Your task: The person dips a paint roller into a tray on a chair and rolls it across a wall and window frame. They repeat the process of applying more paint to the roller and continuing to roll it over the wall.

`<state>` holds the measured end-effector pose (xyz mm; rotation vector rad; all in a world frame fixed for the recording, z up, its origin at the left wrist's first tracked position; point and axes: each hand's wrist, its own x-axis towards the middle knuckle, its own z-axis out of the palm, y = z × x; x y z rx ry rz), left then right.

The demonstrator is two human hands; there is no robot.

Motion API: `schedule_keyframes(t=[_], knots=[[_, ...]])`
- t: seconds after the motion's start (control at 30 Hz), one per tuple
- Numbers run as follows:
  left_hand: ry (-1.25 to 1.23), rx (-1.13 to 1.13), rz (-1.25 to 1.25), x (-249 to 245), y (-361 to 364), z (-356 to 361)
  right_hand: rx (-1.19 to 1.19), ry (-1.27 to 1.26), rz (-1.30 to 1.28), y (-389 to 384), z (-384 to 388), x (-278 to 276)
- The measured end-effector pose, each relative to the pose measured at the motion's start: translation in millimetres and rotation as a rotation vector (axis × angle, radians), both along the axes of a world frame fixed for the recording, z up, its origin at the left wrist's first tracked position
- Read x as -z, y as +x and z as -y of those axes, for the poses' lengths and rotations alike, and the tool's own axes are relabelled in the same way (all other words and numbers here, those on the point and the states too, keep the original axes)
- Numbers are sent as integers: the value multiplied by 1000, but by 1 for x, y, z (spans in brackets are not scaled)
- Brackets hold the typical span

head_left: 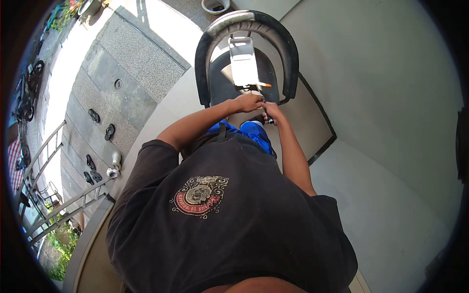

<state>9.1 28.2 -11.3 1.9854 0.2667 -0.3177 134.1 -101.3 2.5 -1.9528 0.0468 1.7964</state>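
Note:
I look down my black T-shirt and blue shorts at a black chair (291, 58) with a curved padded back. A white rectangular part (243, 61) lies on its seat, with a small orange-tipped piece (264, 84) beside its near end. My left hand (248, 103) is curled just below the white part, fingers bent, touching my right hand. What it holds is hidden. My right hand (272, 110) is closed around a short dark tool (269, 120) that sticks out toward me.
Pale walls stand to the right, with a dark-edged floor strip (322, 146) beside the chair. On the left are sunlit paving, several sandals (100, 123), a round drain cover (117, 83), a metal railing (53, 195), parked bikes (27, 93) and a bowl (215, 6).

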Motion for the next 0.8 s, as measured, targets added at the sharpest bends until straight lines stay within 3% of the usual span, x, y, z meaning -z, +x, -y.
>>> schedule_keyframes(t=[0.13,0.27,0.33,0.57,0.8], knots=[[32,70,21,4,0,-23,41,-31,35,-13,-13,-1],[13,165,47,4,-10,0,-22,7,69,-26,24,-23],[-62,166,102,-17,-16,15,25,154,5,-25,49,-32],[-114,204,152,-37,-6,39,-9,79,23,-15,71,-77],[-50,213,129,-27,-9,39,-65,38,73,-26,78,-45]])
